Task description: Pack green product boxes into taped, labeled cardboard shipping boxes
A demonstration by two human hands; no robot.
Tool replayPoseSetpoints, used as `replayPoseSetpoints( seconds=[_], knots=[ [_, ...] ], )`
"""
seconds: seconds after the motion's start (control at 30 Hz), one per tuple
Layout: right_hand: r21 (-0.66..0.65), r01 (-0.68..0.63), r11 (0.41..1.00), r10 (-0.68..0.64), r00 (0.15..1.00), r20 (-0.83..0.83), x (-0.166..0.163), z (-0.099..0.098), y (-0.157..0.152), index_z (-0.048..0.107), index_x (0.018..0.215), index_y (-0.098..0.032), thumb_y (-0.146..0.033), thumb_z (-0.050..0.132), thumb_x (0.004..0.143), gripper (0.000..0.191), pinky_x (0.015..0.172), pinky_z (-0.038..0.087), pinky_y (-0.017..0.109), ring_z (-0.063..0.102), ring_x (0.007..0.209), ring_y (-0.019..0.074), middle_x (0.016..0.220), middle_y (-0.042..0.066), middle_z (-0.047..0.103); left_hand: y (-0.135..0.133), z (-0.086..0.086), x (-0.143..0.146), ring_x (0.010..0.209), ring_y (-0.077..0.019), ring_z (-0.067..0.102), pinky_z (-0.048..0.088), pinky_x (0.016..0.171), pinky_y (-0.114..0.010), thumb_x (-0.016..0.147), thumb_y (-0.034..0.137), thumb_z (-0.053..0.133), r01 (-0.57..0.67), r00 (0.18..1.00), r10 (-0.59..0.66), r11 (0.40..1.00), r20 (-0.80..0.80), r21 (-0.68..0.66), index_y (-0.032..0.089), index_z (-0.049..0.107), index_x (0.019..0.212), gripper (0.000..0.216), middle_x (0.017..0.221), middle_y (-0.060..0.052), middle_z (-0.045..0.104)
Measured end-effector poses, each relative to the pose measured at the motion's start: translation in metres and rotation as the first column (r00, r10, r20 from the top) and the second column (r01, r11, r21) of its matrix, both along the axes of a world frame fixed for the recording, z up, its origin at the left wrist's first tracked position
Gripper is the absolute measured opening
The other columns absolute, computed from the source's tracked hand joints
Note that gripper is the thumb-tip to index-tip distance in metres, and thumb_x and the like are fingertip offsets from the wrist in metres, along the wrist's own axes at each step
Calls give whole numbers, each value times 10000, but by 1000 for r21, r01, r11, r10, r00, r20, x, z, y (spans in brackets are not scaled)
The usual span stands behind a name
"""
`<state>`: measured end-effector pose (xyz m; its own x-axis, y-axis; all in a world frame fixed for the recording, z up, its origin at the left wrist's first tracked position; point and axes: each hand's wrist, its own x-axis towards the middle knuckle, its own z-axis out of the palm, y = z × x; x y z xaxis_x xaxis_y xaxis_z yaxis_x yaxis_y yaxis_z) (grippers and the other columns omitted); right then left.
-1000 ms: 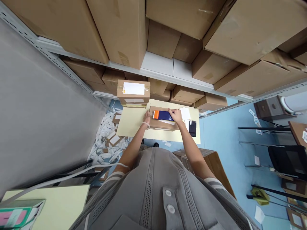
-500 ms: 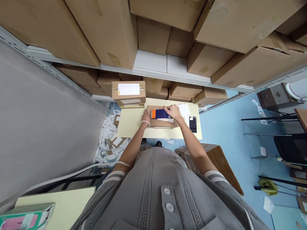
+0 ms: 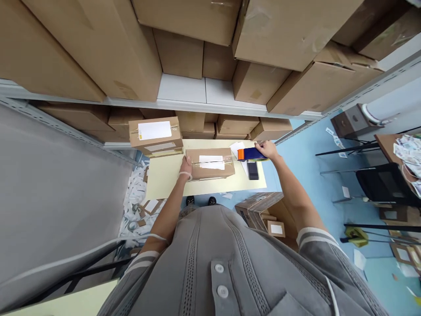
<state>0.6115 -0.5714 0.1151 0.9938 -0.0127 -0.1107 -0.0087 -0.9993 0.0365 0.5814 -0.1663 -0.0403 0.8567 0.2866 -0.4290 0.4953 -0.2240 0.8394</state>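
Note:
A small cardboard box [image 3: 210,174] lies on the pale yellow table [image 3: 164,180]. White paper labels sit on its top, and shiny clear tape runs along the seam. My left hand [image 3: 186,166] grips the box's left end, thumb on top, a pale band round the wrist. Off the right end of the box, my right hand [image 3: 268,150] is closed round a dark blue tape dispenser [image 3: 251,153] with an orange front. The dispenser is held above the table's right part, over white paper [image 3: 237,147] and near a dark phone [image 3: 253,171].
A labelled carton [image 3: 156,131] stands at the table's back left. Shelves packed with cardboard boxes [image 3: 256,83] rise behind it. On the floor, a large open carton [image 3: 259,206] is at right, and discarded white backing strips [image 3: 134,193] heap up at left.
My right hand has moved the tape dispenser rightward from over the box to beyond its right end, uncovering the labelled top. My left hand stays on the box. The camera view has shifted.

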Motion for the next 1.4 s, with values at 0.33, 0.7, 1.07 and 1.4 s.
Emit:
replayPoseSetpoints(
  seconds=[0.33, 0.7, 1.07, 1.4],
  knots=[
    [-129, -124, 984, 109, 987, -115, 7, -28, 18, 796, 806, -111, -496, 306, 994, 651, 655, 343, 300, 667, 864, 246, 870, 192, 745, 0, 1, -3, 1256, -302, 547, 379, 1059, -396, 952, 466, 445, 61, 998, -61, 997, -12, 55, 179, 490, 1344, 488, 1307, -161, 616],
    [-134, -144, 981, 102, 955, -278, 49, -19, 50, 759, 997, -81, -491, 382, 951, 559, 815, 456, 326, 658, 1034, 318, 1064, 216, 716, -3, 6, -5, 1178, -286, 602, 452, 1000, -400, 1000, 483, 262, 116, 993, -111, 980, -40, 162, 151, 457, 1372, 536, 1273, -162, 634],
    [71, 422, 904, -340, 809, -479, 46, -44, 29, 703, 1071, -96, -397, 579, 845, 397, 792, 472, 276, 656, 1032, 276, 1145, 177, 690, -3, 2, -5, 1204, -286, 594, 446, 1030, -430, 998, 479, 290, 101, 995, -97, 981, -28, 164, 161, 451, 1380, 522, 1290, -161, 628],
    [92, 646, 758, -552, 709, -439, -57, -70, 19, 703, 1054, -107, -407, 423, 932, 428, 696, 497, 275, 692, 908, 256, 1042, 176, 722, -3, 4, -4, 1206, -277, 595, 452, 1030, -412, 1001, 481, 264, 110, 994, -105, 980, -40, 164, 157, 440, 1389, 535, 1299, -156, 627]
  ],
)
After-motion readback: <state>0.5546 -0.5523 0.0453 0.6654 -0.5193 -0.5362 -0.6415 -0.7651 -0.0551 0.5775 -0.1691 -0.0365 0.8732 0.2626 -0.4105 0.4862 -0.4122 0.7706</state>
